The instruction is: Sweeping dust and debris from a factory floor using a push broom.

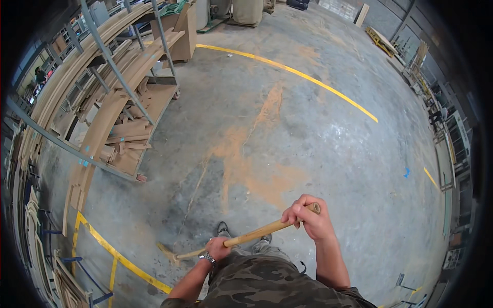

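Note:
A broom [259,233] with a bamboo-like handle slants across in front of my body. My right hand [311,216] is wrapped round it close to its upper end, which sticks out past the fingers at the right. Lower on the handle, my left hand [218,248] is closed round it, with a watch on that wrist. The broom's head [168,253] is at the floor to my left, small and partly blurred. Orange-brown dust [264,179] lies in streaks and patches on the concrete ahead of my shoes [222,227].
At the left stands a metal rack [110,64] loaded with long boards, with wood offcuts [131,128] on its lower shelf. Yellow lines [287,69] mark the floor. A blue scrap [406,172] lies at the right. Frames and materials line the right wall.

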`<action>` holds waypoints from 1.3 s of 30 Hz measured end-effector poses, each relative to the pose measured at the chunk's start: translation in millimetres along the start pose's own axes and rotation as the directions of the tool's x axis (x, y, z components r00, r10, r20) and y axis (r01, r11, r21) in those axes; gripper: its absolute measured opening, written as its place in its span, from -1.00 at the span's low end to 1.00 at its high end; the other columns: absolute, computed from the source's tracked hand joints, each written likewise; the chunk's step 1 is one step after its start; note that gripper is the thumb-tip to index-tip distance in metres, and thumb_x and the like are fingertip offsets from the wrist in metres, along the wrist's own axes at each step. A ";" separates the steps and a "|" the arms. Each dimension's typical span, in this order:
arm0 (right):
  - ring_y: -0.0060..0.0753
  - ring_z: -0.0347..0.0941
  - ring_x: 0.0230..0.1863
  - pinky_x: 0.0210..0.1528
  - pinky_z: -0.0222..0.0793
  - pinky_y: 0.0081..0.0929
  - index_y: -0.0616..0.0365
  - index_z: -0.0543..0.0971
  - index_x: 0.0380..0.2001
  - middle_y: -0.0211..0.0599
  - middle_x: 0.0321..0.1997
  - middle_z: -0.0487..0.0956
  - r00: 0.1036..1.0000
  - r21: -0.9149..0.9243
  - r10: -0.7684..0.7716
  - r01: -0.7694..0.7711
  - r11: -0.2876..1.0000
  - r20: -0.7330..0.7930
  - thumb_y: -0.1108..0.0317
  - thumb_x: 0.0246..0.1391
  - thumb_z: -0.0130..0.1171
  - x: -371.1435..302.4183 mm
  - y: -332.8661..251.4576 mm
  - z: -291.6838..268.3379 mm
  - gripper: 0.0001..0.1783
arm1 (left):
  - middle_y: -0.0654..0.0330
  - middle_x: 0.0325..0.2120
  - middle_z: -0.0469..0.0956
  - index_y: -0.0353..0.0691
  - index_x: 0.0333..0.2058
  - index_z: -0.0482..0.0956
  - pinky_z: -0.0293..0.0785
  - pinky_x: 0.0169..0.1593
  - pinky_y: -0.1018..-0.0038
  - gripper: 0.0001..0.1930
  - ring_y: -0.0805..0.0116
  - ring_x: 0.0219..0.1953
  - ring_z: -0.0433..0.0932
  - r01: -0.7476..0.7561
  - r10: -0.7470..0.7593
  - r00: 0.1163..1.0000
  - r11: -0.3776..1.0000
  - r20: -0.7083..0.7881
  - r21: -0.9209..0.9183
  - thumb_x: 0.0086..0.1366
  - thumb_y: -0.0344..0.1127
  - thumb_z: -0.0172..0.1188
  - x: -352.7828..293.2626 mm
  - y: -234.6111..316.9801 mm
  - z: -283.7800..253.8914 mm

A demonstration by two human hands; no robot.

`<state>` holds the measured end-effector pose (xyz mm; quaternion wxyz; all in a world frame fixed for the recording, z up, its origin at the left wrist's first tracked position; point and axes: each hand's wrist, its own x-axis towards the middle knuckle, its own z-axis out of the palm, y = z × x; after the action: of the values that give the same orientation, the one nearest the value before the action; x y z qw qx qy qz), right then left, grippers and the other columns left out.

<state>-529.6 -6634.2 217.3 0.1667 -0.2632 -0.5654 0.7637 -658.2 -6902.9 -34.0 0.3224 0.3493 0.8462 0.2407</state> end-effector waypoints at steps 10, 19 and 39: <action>-0.40 0.33 -0.68 -0.56 0.36 -0.47 0.12 0.28 -0.58 -0.28 -0.71 0.38 0.856 -0.277 -0.481 0.424 0.862 -0.188 0.34 0.18 0.06 -42.0 -100.2 49.7 -0.71 | 0.04 -0.52 0.57 -0.05 -0.49 0.58 0.47 -0.30 0.09 -0.94 -0.07 -0.37 0.57 -0.431 0.428 0.902 0.891 -0.054 -0.143 -0.01 -0.36 0.20 104.4 77.7 -45.9; -0.27 0.49 -0.67 -0.60 0.45 -0.46 0.12 0.31 -0.71 -0.31 -0.76 0.46 0.698 -0.489 -0.715 0.637 0.595 0.040 0.27 -0.03 0.31 -103.4 -113.9 80.6 -0.60 | 0.11 -0.57 0.53 -0.12 -0.54 0.54 0.43 -0.33 0.20 -0.91 0.02 -0.42 0.53 -0.744 0.643 0.650 0.647 -0.405 -0.169 0.08 -0.38 0.28 135.4 132.7 -78.0; -0.12 0.57 -0.48 -0.34 0.48 -0.26 0.13 0.45 -0.68 -0.35 -0.64 0.50 0.808 -0.493 -0.479 0.589 0.640 0.343 0.39 -0.13 0.25 -102.4 -60.7 39.2 -0.80 | 0.10 -0.52 0.55 -0.16 -0.56 0.52 0.44 -0.26 0.21 -0.87 0.06 -0.35 0.54 -0.636 0.554 0.762 0.738 -0.335 -0.226 0.10 -0.33 0.27 180.1 131.3 3.1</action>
<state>-472.8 -6702.7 305.7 0.2454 -0.0511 -0.8343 0.4910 -697.4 -6683.9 -21.0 0.1732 0.5123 0.6694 0.5094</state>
